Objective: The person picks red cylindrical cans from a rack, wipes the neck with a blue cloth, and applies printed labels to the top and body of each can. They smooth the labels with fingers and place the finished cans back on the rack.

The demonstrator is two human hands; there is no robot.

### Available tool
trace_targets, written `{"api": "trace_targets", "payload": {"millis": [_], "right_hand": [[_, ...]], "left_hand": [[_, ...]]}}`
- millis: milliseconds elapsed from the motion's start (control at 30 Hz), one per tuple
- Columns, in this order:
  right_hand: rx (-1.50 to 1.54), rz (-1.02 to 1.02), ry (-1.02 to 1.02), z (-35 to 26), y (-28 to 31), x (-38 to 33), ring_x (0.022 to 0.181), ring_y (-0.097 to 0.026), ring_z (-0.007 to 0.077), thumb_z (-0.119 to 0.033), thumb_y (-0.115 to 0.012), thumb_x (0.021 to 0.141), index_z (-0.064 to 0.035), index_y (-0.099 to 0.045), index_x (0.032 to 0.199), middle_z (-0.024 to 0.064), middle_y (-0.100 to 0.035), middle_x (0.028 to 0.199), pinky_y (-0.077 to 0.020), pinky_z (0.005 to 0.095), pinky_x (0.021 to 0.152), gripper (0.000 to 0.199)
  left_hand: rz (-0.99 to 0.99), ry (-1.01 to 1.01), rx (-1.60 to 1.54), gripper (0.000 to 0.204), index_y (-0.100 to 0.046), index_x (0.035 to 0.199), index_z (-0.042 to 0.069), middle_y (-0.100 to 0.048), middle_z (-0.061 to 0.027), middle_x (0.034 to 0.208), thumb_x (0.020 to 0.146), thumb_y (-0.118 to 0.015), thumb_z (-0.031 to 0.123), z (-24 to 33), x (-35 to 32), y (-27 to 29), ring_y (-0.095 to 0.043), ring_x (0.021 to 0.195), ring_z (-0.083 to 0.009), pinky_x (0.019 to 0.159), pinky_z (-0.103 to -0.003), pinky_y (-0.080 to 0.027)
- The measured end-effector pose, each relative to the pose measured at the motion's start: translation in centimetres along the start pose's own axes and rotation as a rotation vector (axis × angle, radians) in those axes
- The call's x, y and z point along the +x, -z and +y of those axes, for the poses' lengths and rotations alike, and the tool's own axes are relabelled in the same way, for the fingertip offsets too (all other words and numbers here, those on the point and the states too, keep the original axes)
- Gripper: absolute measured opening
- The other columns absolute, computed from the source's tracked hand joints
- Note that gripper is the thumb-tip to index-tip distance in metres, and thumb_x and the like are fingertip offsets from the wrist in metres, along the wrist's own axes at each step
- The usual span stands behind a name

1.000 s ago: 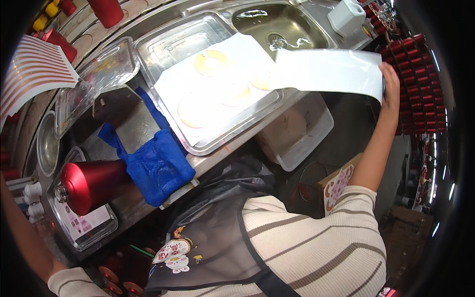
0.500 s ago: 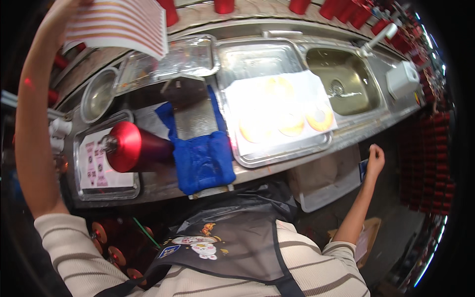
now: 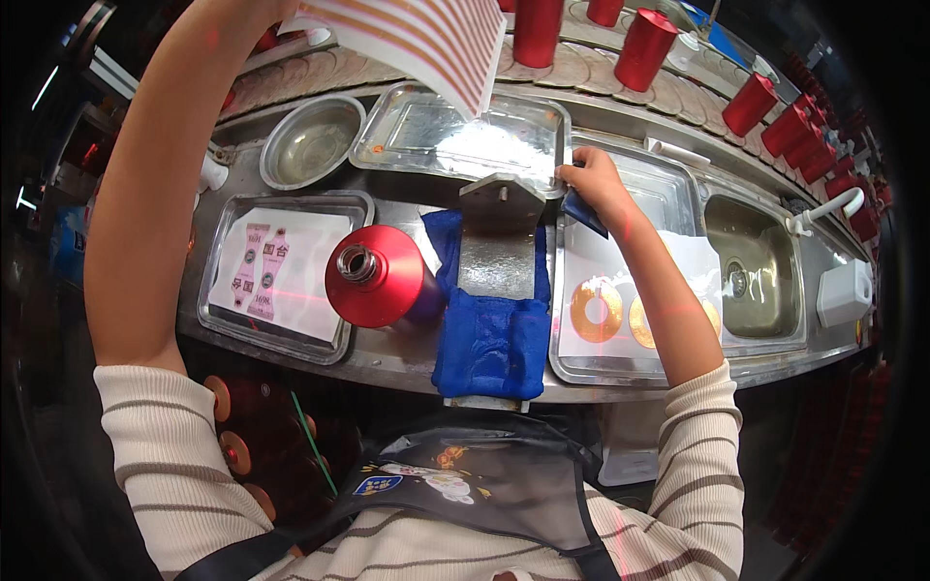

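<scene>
My left hand (image 3: pixel 269 10), partly cut off by the top edge, holds up a white sheet with orange-brown stripes (image 3: pixel 417 37). My right hand (image 3: pixel 599 184) is closed on a dark blue flat piece (image 3: pixel 585 213), its fingertips at the right edge of the shallow clear tray (image 3: pixel 387 155). Between my arms is a metal stand (image 3: pixel 496 261) draped with a wet blue cloth (image 3: pixel 491 349). Left of it a red bottle (image 3: pixel 387 276) stands upright with its mouth uncapped. White paper with gold rings (image 3: pixel 596 312) lies in the right tray (image 3: pixel 620 373), partly behind my right forearm.
A left tray (image 3: pixel 360 208) holds paper with pink printed labels (image 3: pixel 260 266). Behind it sits a round metal bowl (image 3: pixel 312 143). At right are a sink (image 3: pixel 751 261), a faucet (image 3: pixel 838 205) and a white jug (image 3: pixel 843 293). Several red bottles (image 3: pixel 647 48) stand on a plated conveyor (image 3: pixel 586 73).
My right hand has come up from low at the right, beyond the counter's front edge, to the clear tray, still with the blue piece. The view has shifted; the striped sheet stays raised in my left hand.
</scene>
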State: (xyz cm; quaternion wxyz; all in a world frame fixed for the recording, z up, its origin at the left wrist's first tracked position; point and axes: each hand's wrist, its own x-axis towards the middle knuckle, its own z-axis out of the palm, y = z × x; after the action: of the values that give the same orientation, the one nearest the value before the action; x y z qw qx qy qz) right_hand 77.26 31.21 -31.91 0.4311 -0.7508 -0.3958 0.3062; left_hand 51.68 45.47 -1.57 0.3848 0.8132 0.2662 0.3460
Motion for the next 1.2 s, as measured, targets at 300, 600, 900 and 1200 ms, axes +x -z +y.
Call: {"api": "trace_targets", "payload": {"millis": [300, 600, 900, 1200], "right_hand": [[0.009, -0.053, 0.006, -0.5, 0.4, -0.8, 0.078, -0.063, 0.0113, -0.008, -0.068, 0.085, 0.0074, -0.067, 0.104, 0.0083, -0.069, 0.09, -0.0496, 0.0267, 0.073, 0.025], [0.158, -0.093, -0.033, -1.0, -0.3, -0.4, 0.097, -0.062, 0.012, -0.018, -0.073, 0.089, 0.0079, -0.059, 0.129, 0.0092, -0.068, 0.111, -0.0464, 0.0262, 0.09, 0.05], [0.268, -0.129, 0.012, -0.9, -0.5, -1.3, 0.083, -0.062, 0.0068, -0.004, -0.066, 0.085, 0.0065, -0.059, 0.129, 0.0045, -0.069, 0.1, -0.0486, 0.0213, 0.076, 0.046], [0.275, -0.094, 0.03, -1.4, -0.9, -1.2, 0.082, -0.063, 0.0094, 0.0, -0.064, 0.085, 0.0086, -0.057, 0.13, 0.0081, -0.069, 0.1, -0.051, 0.0233, 0.075, 0.046]], "left_hand": [[-0.078, 0.064, -0.203, 0.026, -0.063, 0.096, 0.002, -0.064, -0.0077, 0.081, 0.073, -0.054, -0.005, -3.6, 1.4, -1.8, -0.063, 0.073, -0.0179, 0.068, -0.031, -0.051], [-0.087, 0.153, -0.462, 0.024, -0.063, 0.097, 0.0, -0.065, -0.0109, 0.082, 0.074, -0.055, -0.005, -5.6, 1.4, -2.7, -0.067, 0.077, -0.0241, 0.073, -0.037, -0.056], [-0.013, 0.712, -0.448, 0.019, -0.052, 0.093, 0.003, -0.055, -0.01, 0.077, 0.078, -0.062, 0.01, -28.2, -4.4, -2.1, -0.056, 0.058, -0.0207, 0.04, -0.038, -0.041], [0.044, 0.618, -0.075, 0.052, -0.044, 0.124, -0.006, -0.057, -0.0196, 0.091, 0.073, -0.053, 0.0, -27.2, -5.2, -1.6, -0.06, 0.072, -0.0274, 0.045, -0.045, -0.046]]}}
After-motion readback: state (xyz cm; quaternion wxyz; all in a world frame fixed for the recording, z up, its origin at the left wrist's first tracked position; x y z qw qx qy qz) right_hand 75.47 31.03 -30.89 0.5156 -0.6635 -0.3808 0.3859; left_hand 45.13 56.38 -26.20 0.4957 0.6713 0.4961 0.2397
